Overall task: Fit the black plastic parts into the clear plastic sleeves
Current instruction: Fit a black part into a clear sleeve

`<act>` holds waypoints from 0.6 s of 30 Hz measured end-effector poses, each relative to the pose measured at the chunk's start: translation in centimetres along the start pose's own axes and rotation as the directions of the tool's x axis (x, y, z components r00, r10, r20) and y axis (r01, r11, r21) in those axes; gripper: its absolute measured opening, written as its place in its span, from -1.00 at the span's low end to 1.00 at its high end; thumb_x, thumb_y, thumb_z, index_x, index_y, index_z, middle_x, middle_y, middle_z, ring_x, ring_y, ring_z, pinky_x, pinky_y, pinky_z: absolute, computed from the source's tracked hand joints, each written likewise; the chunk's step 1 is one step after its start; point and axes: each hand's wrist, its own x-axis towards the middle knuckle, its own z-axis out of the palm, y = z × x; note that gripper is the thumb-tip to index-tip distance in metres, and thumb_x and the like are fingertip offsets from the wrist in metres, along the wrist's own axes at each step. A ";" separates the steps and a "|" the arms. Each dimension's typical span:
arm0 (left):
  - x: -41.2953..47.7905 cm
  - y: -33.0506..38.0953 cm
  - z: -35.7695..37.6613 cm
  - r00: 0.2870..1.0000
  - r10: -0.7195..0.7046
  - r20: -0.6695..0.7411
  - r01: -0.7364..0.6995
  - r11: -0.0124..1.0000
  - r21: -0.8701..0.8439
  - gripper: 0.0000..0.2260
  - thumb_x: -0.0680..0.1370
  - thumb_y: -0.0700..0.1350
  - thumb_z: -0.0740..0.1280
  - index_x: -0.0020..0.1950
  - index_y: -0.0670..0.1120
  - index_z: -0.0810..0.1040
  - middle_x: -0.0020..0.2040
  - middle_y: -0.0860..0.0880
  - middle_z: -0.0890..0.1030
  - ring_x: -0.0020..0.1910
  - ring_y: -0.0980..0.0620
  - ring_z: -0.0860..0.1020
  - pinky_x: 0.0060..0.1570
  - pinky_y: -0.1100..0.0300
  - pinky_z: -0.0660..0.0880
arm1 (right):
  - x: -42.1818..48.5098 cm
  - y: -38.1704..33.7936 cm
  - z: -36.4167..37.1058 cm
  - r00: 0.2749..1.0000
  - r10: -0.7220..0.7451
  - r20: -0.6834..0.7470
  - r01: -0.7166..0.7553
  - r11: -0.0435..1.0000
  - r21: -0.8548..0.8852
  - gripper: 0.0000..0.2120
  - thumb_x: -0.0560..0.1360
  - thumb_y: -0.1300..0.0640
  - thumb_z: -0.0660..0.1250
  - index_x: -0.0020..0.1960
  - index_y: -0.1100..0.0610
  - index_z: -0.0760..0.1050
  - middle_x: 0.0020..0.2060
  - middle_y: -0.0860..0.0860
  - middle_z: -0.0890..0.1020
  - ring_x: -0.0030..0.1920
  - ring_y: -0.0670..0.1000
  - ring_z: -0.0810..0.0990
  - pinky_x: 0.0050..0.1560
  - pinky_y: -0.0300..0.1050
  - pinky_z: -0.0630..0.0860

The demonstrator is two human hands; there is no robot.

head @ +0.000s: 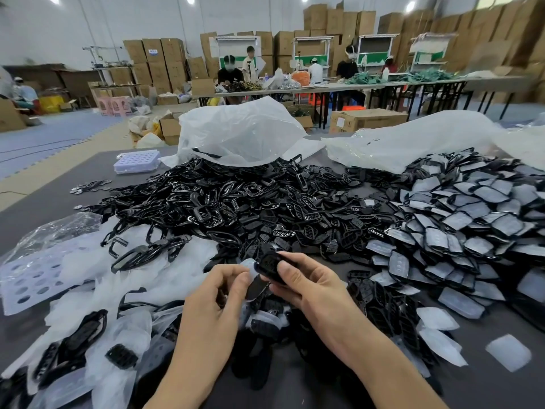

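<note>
My right hand (306,283) grips a black plastic part (269,268) between thumb and fingers, just above the table's near middle. My left hand (224,287) pinches a clear plastic sleeve (250,267) at the part's left end. A second dark piece (256,287) shows between the two hands; what it is I cannot tell. A big heap of loose black parts (236,208) lies beyond my hands. Loose clear sleeves (118,284) spread on the left.
Sleeved parts are stacked in a pile (460,231) at the right. White plastic bags (241,134) lie at the table's far side. A perforated lilac tray (137,161) sits at far left, another (32,276) at near left. People work at tables behind.
</note>
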 end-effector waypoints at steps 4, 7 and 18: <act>-0.2 0.1 0.3 0.998 -0.008 0.064 0.012 0.998 -0.063 -0.89 0.61 -0.13 0.33 0.02 0.10 0.59 -0.20 0.16 0.66 -0.19 0.12 0.61 -0.25 0.40 0.44 | -0.1 0.3 0.3 0.999 0.022 0.049 -0.023 1.000 0.017 -0.81 0.46 0.07 0.47 0.06 0.02 0.72 0.07 0.09 0.73 0.10 0.02 0.71 0.04 -0.20 0.61; -0.1 0.2 0.3 0.998 -0.029 0.062 0.036 0.991 -0.126 -0.88 0.59 -0.06 0.33 0.05 0.15 0.59 -0.14 0.09 0.67 -0.13 0.11 0.64 -0.15 0.37 0.50 | -0.1 -0.1 0.1 0.999 0.026 0.033 -0.027 0.999 0.029 -0.82 0.45 0.07 0.46 0.04 0.01 0.73 0.05 0.11 0.74 0.07 0.03 0.71 0.00 -0.18 0.63; 0.4 0.0 0.0 0.946 -0.161 0.282 0.293 0.800 -0.524 -0.83 0.43 0.03 0.53 -0.03 0.05 0.67 -0.26 -0.05 0.64 -0.32 0.06 0.52 -0.26 0.27 0.51 | -0.2 -0.8 -0.3 0.986 0.095 0.135 -0.130 0.951 0.279 -0.82 0.49 0.08 0.47 0.06 0.09 0.73 -0.04 0.08 0.74 -0.06 0.02 0.73 -0.08 -0.17 0.65</act>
